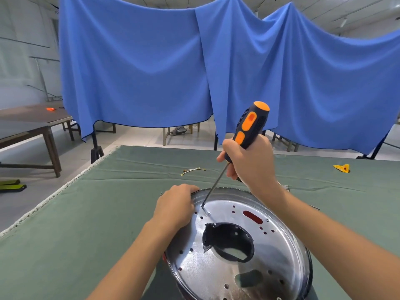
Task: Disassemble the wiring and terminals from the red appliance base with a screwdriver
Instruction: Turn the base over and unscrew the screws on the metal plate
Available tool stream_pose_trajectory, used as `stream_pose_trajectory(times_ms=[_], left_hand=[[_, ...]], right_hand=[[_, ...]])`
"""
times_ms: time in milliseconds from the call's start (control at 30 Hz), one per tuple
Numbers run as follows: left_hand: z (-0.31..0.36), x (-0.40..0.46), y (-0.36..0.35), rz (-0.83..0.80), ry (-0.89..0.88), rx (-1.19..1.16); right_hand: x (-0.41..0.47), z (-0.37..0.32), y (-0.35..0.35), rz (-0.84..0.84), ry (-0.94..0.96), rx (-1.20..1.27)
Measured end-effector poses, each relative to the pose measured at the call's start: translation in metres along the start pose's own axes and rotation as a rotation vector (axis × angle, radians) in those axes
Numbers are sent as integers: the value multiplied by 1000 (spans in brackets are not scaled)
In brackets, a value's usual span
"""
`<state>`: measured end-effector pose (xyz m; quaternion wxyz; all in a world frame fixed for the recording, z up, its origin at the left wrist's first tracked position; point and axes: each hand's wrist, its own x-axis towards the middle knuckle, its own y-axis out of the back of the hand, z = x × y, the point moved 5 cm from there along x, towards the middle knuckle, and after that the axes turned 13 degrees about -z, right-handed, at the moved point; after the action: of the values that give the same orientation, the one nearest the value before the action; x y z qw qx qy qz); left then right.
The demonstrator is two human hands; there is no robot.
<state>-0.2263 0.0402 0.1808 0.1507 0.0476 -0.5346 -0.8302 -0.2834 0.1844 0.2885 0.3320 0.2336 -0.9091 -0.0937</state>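
The appliance base [238, 252] lies on the green table, its shiny metal plate facing up with a large dark hole in the middle and red showing through slots. My left hand [175, 206] grips the base's far-left rim. My right hand [249, 163] holds a black and orange screwdriver [249, 126], tilted, with the shaft running down-left. Its tip [202, 205] touches the plate just above a silver screw [207, 214]. Loose white wires with gold ring terminals [192, 171] lie on the cloth beyond the base.
A yellow and red scrap [342, 168] lies at the far right of the green cloth table [86, 213]. Blue sheets [194, 72] hang behind the table. Wooden tables [32, 124] stand to the left across a floor gap.
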Motion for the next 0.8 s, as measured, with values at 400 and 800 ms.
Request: stream_pose_trajectory(times_ms=[400,800], left_hand=[[1,-2,0,-11,4,-8],[0,-2,-1,-11,0,-12]], right_hand=[[-7,-6,-2,46,45,-28],[-11,-9,-3,72,55,-14]])
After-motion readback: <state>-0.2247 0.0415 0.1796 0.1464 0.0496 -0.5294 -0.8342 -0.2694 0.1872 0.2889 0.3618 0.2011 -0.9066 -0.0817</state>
